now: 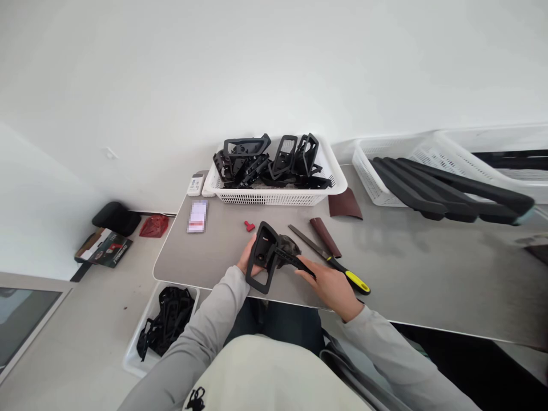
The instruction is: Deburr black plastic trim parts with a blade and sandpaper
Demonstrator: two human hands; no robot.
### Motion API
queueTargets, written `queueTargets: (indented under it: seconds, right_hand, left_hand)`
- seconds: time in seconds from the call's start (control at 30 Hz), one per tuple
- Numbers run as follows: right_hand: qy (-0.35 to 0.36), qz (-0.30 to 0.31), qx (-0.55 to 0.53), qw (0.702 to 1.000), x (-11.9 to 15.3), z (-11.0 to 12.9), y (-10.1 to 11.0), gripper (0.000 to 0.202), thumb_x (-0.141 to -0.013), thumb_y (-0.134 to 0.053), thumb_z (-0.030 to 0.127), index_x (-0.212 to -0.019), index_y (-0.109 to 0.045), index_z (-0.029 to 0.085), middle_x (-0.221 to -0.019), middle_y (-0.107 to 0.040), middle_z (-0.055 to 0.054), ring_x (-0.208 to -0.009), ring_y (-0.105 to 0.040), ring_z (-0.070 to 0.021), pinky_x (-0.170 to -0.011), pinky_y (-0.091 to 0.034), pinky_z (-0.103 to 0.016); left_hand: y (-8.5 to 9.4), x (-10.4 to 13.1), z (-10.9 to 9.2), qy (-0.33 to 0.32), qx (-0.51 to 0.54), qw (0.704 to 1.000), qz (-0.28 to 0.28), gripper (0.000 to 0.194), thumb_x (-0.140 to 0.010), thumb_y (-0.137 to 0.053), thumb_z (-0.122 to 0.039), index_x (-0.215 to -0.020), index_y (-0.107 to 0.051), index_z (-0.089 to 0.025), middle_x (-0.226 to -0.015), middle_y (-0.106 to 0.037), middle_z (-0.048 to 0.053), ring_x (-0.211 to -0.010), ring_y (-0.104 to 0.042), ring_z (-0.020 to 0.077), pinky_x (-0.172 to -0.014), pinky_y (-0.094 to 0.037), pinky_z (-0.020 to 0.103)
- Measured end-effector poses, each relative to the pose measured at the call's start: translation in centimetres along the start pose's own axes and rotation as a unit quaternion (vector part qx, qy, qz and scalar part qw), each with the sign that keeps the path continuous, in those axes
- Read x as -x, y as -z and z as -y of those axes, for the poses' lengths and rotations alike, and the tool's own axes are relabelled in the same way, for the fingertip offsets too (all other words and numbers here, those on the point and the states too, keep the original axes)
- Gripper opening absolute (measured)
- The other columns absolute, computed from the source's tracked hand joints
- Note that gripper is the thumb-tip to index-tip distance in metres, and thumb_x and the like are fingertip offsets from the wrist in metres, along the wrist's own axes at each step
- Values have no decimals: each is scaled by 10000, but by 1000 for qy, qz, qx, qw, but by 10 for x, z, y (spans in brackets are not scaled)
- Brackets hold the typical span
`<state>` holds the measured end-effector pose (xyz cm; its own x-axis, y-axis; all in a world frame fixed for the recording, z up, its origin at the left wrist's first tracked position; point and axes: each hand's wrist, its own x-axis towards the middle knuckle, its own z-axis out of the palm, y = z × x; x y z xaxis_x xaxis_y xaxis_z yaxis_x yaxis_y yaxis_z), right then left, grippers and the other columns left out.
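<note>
A black plastic frame part [258, 281] with a rectangular opening is held up over the front of the table. My left hand [249, 254] is closed around its left side, the fingers partly hidden behind it. My right hand [331, 283] is closed on a dark ribbed arm [294, 261] that runs right from the frame; whether it belongs to the part I cannot tell. Just beyond my right hand lies a flat file [319, 249] with a black and yellow handle. Brown sandpaper, one rolled piece [325, 237] and one curved sheet [345, 204], lies behind the file.
At the back, a white basket [265, 198] holds several black frame parts. Long black curved pieces [445, 191] stick out of a white basket [372, 185] at right. A red clip-like piece [249, 226] and a phone [197, 216] lie left. A floor bin [152, 305] holds more black parts.
</note>
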<state>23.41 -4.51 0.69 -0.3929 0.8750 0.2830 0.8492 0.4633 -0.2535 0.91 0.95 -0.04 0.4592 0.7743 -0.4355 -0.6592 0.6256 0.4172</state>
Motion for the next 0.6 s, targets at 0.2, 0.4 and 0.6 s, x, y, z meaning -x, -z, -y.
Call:
queueTargets:
  seconds: [0.2, 0.4, 0.6]
  right_hand:
    - [31, -52, -4, 998, -3, 1, -2, 424, -994, -345, 414, -1166, -634, 156, -986, -716, -125, -828, -704, -233, -624, -542, -300]
    - [29, -34, 24, 999, 0, 1, -1, 473, -987, -357, 470, -1232, -629, 171, -917, -753, -101, -686, -707, -216, -533, -492, -283]
    - [37, -83, 31, 995, -4, 2, 1, 472, -988, -351, 480, -1154, -663, 167, -852, -755, -87, -670, -705, -195, -541, -486, -259]
  left_hand:
    - [-1, 1, 0, -11, 3, 1000, -18, 520, -937, -383, -514, -1024, -676, -94, -872, -737, 142, -741, -692, 228, -686, -529, 333]
    - [-5, 3, -1, -2, 7, 1000, -5, 552, -940, -364, -522, -1083, -663, -80, -911, -736, 159, -793, -700, 250, -749, -535, 366]
    - [-7, 4, -1, 3, -1, 1000, -7, 566, -954, -310, -521, -1006, -676, -94, -865, -739, 142, -736, -695, 233, -674, -525, 343]
